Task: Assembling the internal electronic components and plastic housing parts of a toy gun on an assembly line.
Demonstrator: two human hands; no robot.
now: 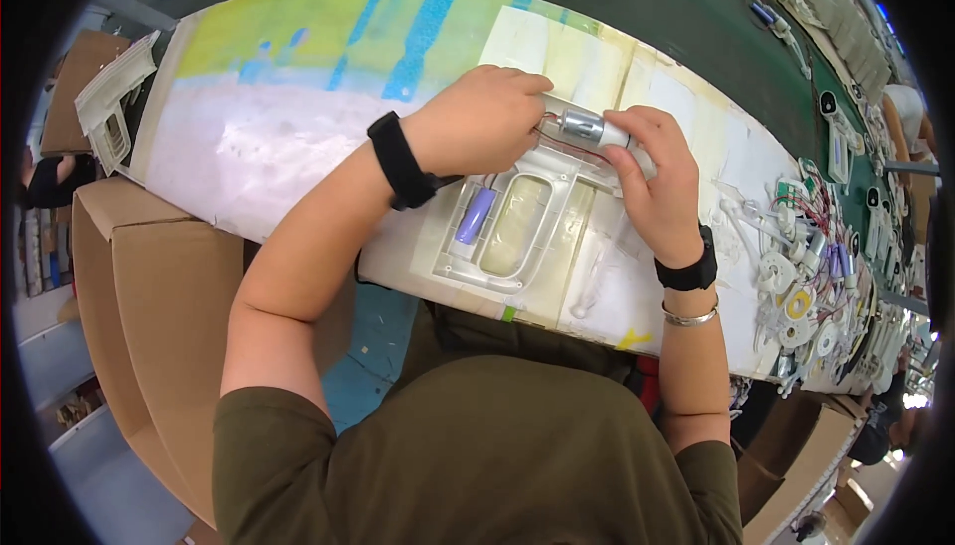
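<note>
My right hand is closed around a small silver motor with a white end piece, holding it by the white part. Thin dark and red wires run from the motor's left end. My left hand has its fingers curled by those wires; what they pinch is hidden. Below both hands lies a white plastic housing with a looped handle. A purple cylindrical battery sits in the handle's left side, and the housing's upper part is partly covered by my hands.
A heap of wired white parts, batteries and small boards covers the worktable's right end. Beyond it runs a dark green conveyor belt carrying similar parts. Cardboard boxes stand at left, one with a white casing above it.
</note>
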